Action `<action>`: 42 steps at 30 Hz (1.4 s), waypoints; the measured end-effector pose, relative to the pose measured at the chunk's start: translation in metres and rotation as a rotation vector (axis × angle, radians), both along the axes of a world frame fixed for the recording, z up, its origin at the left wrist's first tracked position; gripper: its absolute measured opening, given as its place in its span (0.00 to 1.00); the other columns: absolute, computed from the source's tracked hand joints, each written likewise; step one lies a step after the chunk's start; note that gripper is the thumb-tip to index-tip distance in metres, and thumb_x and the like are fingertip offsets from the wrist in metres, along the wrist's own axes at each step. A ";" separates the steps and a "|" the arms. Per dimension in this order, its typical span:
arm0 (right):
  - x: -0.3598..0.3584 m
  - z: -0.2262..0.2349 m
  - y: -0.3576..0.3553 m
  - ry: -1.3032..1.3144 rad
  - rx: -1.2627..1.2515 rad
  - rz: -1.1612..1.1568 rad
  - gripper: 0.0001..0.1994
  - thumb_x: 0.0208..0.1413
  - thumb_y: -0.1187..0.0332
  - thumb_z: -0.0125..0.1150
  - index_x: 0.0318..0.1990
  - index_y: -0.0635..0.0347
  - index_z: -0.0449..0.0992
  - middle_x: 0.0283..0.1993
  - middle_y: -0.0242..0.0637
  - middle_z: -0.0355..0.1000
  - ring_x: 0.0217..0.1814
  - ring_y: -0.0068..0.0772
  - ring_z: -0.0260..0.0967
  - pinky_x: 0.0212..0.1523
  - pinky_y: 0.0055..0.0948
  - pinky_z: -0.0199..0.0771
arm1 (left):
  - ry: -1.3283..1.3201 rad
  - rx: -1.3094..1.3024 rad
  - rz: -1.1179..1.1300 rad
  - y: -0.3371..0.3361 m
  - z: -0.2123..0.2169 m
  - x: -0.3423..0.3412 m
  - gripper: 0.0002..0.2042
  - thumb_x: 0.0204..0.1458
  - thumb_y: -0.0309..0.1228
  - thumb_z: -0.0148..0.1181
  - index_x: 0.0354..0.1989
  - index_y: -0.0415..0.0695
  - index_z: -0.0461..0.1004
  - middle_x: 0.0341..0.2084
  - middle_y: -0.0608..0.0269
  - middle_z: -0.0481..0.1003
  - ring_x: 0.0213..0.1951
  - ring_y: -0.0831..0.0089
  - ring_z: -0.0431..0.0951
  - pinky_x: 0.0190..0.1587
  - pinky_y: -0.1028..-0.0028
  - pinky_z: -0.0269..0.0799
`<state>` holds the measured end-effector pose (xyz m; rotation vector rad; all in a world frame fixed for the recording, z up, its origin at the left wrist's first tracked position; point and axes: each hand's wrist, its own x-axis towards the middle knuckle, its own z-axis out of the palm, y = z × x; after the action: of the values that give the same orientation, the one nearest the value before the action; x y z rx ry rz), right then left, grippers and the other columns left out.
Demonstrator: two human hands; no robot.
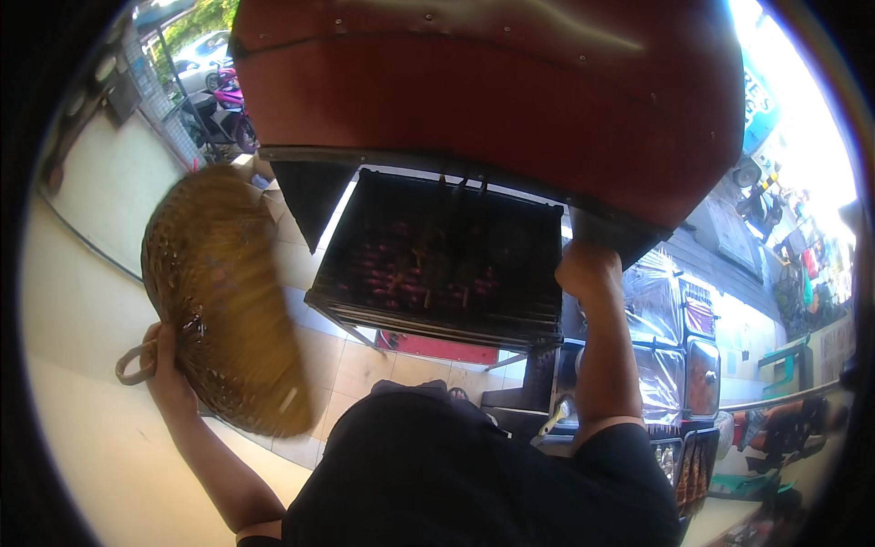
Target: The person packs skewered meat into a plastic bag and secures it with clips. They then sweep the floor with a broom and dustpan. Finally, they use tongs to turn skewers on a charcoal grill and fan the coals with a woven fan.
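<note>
While gripped, fan (223,301) above left hand (167,369).

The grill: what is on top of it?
On the grill lie skewers of dark and reddish meat. The red hood covers its far edge, and the coals below are hidden.

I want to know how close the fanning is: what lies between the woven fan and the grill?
In the head view, only bare tiled floor shows between the woven fan, held in the left hand, and the grill; nothing stands there.
</note>
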<state>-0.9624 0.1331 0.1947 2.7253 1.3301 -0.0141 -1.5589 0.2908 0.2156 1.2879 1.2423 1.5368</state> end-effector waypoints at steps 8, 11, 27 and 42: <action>-0.021 0.032 -0.033 0.049 0.136 -0.039 0.09 0.57 0.67 0.63 0.38 0.56 0.88 0.46 0.47 0.85 0.50 0.51 0.84 0.52 0.45 0.83 | -0.266 0.471 -0.008 -0.020 0.024 -0.013 0.19 0.69 0.41 0.56 0.57 0.36 0.76 0.47 0.56 0.77 0.45 0.66 0.79 0.55 0.68 0.74; -0.002 0.005 -0.011 0.029 0.009 -0.028 0.10 0.58 0.66 0.63 0.40 0.57 0.88 0.45 0.47 0.85 0.49 0.50 0.84 0.51 0.45 0.83 | -0.759 0.078 -1.324 -0.013 0.028 -0.011 0.19 0.72 0.42 0.51 0.58 0.39 0.77 0.42 0.61 0.77 0.43 0.69 0.78 0.53 0.68 0.72; 0.054 -0.100 0.015 0.132 0.053 0.044 0.13 0.63 0.59 0.61 0.48 0.51 0.85 0.50 0.46 0.84 0.54 0.52 0.83 0.54 0.47 0.83 | -0.669 0.036 -0.679 -0.016 0.002 -0.028 0.15 0.70 0.36 0.55 0.54 0.36 0.76 0.44 0.59 0.79 0.39 0.69 0.77 0.47 0.67 0.74; 0.032 -0.155 0.055 0.325 0.383 0.316 0.16 0.64 0.62 0.64 0.57 0.50 0.84 0.53 0.51 0.83 0.55 0.56 0.81 0.59 0.50 0.79 | -0.033 -0.036 0.018 -0.043 -0.013 -0.012 0.17 0.71 0.33 0.55 0.61 0.34 0.73 0.50 0.61 0.78 0.49 0.70 0.77 0.54 0.66 0.74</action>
<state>-0.9308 0.1880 0.0400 2.8627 2.0332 -0.2047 -1.5706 0.2474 0.2030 1.2262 1.2581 1.5357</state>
